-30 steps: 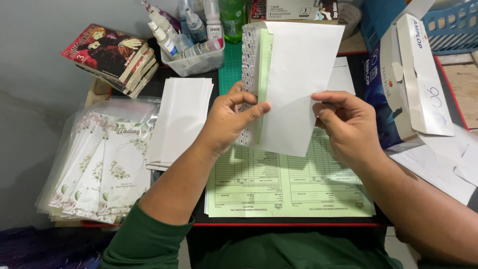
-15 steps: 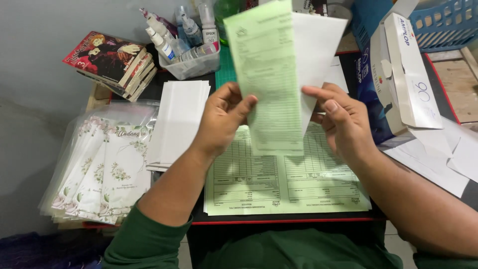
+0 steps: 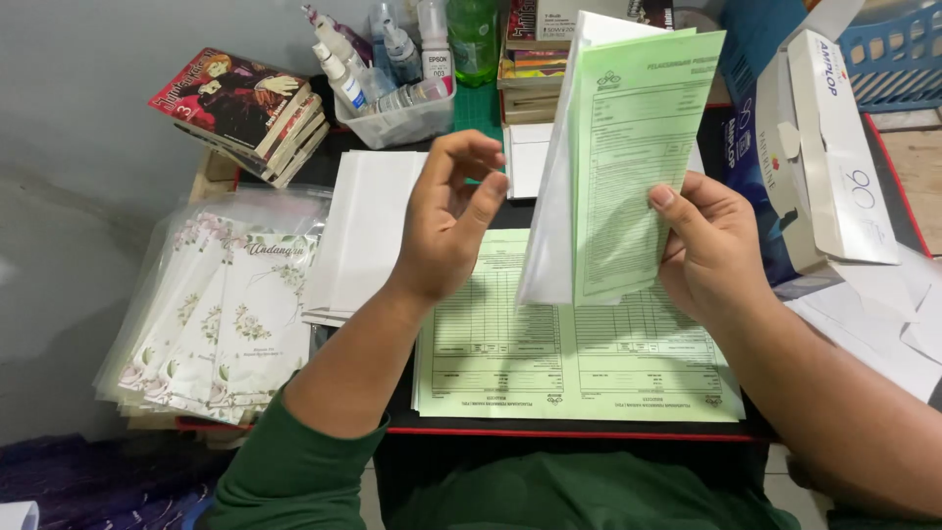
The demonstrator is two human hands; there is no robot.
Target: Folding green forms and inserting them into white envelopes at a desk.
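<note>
Held papers: a folded pale green printed form (image 3: 633, 167) is standing upright above the desk, with a white paper envelope (image 3: 559, 186) lying against its back and left side; both are rising in front of the far stacks, well above the sheets on the desk.
Right hand: the right hand (image 3: 711, 250) is gripping the green form and the white envelope together at their lower right edge, thumb pressing on the front, fingers curling behind.
Left hand: the left hand (image 3: 446, 221) is hovering just left of the held papers, apart from them, fingers loosely curled and half open, holding nothing.
Below: a flat stack of pale green printed forms with tables (image 3: 574, 358) is lying on the dark desk (image 3: 589, 434) under both hands.
Left of it: a pile of plain white envelopes (image 3: 365, 231) is resting beside the green stack, just behind the left wrist.
Further left: clear plastic sleeves of floral cream cards (image 3: 211, 314) are fanning out near the desk's edge.
Far left corner: a stack of illustrated paperback books (image 3: 245, 108) is sitting tilted.
Far middle: a clear plastic tub of small dropper bottles (image 3: 392, 93) is standing beside a green bottle (image 3: 473, 34).
Right: an open blue and white cardboard box (image 3: 814, 147) is leaning near the right hand, with a blue plastic basket (image 3: 898, 54) behind it.
</note>
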